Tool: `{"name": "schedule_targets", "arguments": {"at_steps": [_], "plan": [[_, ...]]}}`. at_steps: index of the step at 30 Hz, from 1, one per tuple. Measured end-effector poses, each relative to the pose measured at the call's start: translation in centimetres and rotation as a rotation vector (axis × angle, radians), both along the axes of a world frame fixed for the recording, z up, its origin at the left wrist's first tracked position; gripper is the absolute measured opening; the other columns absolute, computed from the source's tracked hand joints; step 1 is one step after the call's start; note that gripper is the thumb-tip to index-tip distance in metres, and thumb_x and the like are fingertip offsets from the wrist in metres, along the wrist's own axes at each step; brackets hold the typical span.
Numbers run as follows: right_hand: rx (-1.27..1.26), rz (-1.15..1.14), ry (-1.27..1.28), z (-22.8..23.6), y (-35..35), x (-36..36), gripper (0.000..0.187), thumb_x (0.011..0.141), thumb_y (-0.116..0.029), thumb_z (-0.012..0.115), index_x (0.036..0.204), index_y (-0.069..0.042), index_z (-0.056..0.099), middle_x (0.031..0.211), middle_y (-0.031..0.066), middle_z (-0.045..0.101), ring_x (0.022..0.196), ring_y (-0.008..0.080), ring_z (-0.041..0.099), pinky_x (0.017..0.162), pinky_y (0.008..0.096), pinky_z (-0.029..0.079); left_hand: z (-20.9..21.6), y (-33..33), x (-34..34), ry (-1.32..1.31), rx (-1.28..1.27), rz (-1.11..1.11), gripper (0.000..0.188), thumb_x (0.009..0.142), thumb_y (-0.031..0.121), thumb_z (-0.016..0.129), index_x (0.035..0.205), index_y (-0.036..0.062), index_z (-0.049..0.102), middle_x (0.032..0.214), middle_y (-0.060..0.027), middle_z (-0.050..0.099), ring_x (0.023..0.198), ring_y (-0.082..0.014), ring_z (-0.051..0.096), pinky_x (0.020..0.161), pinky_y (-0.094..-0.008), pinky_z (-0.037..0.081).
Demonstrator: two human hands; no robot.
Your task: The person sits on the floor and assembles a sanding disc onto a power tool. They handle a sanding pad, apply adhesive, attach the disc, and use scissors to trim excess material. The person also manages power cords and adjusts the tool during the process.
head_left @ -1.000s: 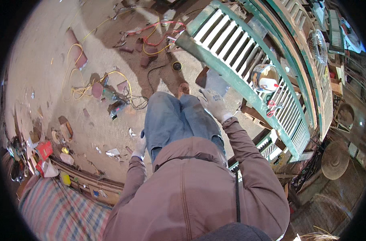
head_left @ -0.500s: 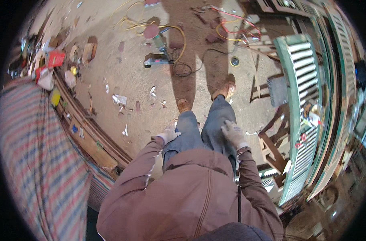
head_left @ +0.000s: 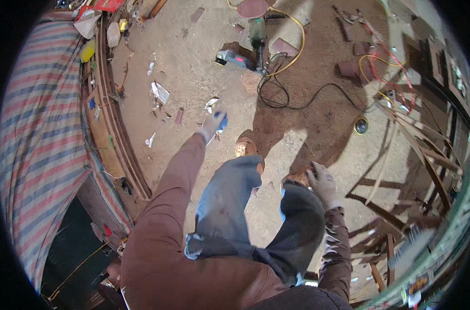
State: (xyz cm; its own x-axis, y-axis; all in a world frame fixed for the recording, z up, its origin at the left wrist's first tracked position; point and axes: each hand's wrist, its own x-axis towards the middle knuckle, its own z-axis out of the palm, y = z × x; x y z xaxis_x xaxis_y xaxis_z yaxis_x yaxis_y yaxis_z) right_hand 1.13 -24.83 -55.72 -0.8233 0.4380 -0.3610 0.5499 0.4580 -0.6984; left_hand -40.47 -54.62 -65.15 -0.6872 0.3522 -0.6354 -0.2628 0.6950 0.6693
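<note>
My left hand [head_left: 212,126], in a pale glove, reaches out over the floor with its fingers curled. A small blue thing [head_left: 223,122] shows at its fingertips; its kind I cannot make out. Scraps of white paper [head_left: 210,105] lie just beyond that hand. My right hand [head_left: 323,187], gloved as well, hangs beside my right knee above the shoe. Its fingers are loosely apart, and I see nothing held in them. Farther ahead, an angle grinder [head_left: 236,59] and a green-bodied power tool with a round reddish disc [head_left: 252,8] lie on the floor.
A black cord [head_left: 317,99] and a yellow hose [head_left: 302,36] trail across the floor. Near the right foot lies a small round tin [head_left: 361,125]. Wooden frames [head_left: 426,165] stand at right. Striped sheeting [head_left: 44,139] and long boards [head_left: 113,124] line the left.
My left hand has left my thigh and moved forward over the floor. My right hand has come off the other thigh to beside the knee. The view has turned, and my legs are bent, stepping.
</note>
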Motion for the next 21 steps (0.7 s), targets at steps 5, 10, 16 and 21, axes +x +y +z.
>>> {"name": "schedule_targets", "arguments": {"at_steps": [5, 10, 16, 21], "plan": [[-0.143, -0.18, -0.247, -12.8, 5.2, 4.6, 0.04, 0.098, -0.028, 0.064, 0.127, -0.001, 0.061, 0.112, 0.0183, 0.067, 0.1, 0.0333, 0.067, 0.087, 0.0411, 0.053, -18.7, 14.7, -6.9, -0.187, 0.115, 0.531, 0.049, 0.092, 0.059, 0.064, 0.105, 0.0124, 0.067, 0.091, -0.0027, 0.069, 0.077, -0.0195, 0.067, 0.067, -0.0364, 0.056], [-0.678, -0.522, -0.118, -22.3, 7.9, 4.6, 0.041, 0.104, -0.027, 0.059, 0.135, -0.001, 0.057, 0.106, 0.0041, 0.068, 0.087, 0.0112, 0.062, 0.076, 0.027, 0.051, -28.7, 21.5, -17.0, -0.059, 0.193, 0.549, 0.072, 0.085, 0.062, 0.07, 0.117, -0.0029, 0.066, 0.112, -0.012, 0.067, 0.095, -0.0195, 0.065, 0.082, -0.0407, 0.054], [-0.338, -0.736, 0.084, -23.4, 9.8, 4.3, 0.039, 0.102, -0.028, 0.061, 0.13, -0.001, 0.061, 0.097, 0.0025, 0.067, 0.083, 0.009, 0.06, 0.072, 0.0252, 0.05, -32.0, 22.1, -17.6, -0.256, 0.561, 0.364, 0.074, 0.085, 0.047, 0.075, 0.135, -0.0042, 0.058, 0.121, -0.011, 0.068, 0.111, -0.0223, 0.064, 0.102, -0.0362, 0.048], [-0.511, -0.447, 0.087, -17.8, 7.8, 0.3, 0.042, 0.102, -0.034, 0.061, 0.13, -0.002, 0.061, 0.102, 0.0055, 0.069, 0.088, 0.013, 0.063, 0.079, 0.0288, 0.052, -29.1, 13.1, -14.2, -0.321, 0.309, 0.188, 0.037, 0.09, 0.038, 0.073, 0.113, 0.0107, 0.064, 0.091, -0.0028, 0.067, 0.087, -0.0179, 0.067, 0.085, -0.0349, 0.057]]}}
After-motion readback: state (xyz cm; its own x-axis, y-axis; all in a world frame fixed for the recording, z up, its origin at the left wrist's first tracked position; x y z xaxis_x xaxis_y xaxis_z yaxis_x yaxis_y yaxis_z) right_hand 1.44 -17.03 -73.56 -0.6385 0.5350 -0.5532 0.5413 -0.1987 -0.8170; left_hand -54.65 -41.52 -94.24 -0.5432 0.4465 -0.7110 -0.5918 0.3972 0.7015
